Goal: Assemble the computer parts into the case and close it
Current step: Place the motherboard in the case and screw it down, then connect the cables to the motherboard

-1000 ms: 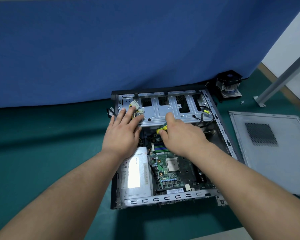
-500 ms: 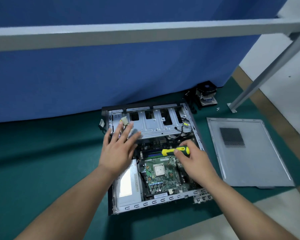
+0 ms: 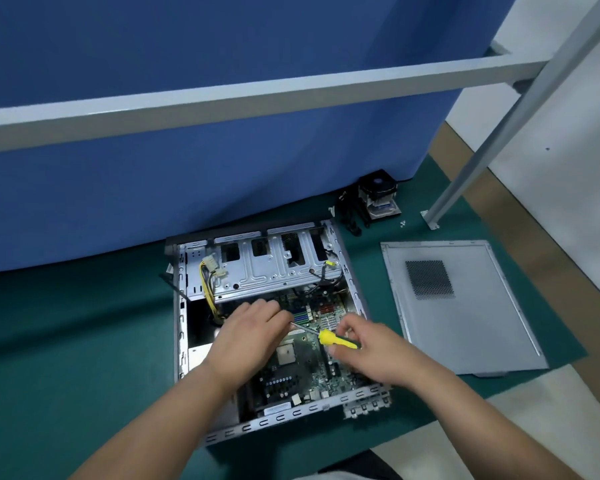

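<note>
on a dark green mat (image 3: pixel 66 341) a computer case (image 3: pixel 179 323) is lying open on its side, with its motherboard (image 3: pixel 302 368) facing up and a metal drive cage (image 3: pixel 274 268) sitting across its far end. both hands are working inside the case over the board. the right hand (image 3: pixel 371 351) is curling its fingers round the yellow and green handle of a screwdriver (image 3: pixel 329 337), whose shaft is pointing left toward the left hand (image 3: pixel 246 337). the left hand is lying knuckles up with its fingers bent downward at the screwdriver tip; whether it is pinching anything cannot be told. a bundle of yellow wires with a white connector (image 3: pixel 210 268) is hanging at the cage's left end. to the right of the case, apart from it, the grey side panel (image 3: pixel 465 323) with a mesh vent is lying flat on the mat. a cpu cooler (image 3: pixel 378 199) is standing beyond the case near a blue cloth backdrop (image 3: pixel 222 150). a grey metal frame (image 3: pixel 257 95) is crossing in front of the backdrop, and its slanted leg is meeting the mat near the cooler. pale flooring (image 3: pixel 551 427) is bordering the mat at right.
</note>
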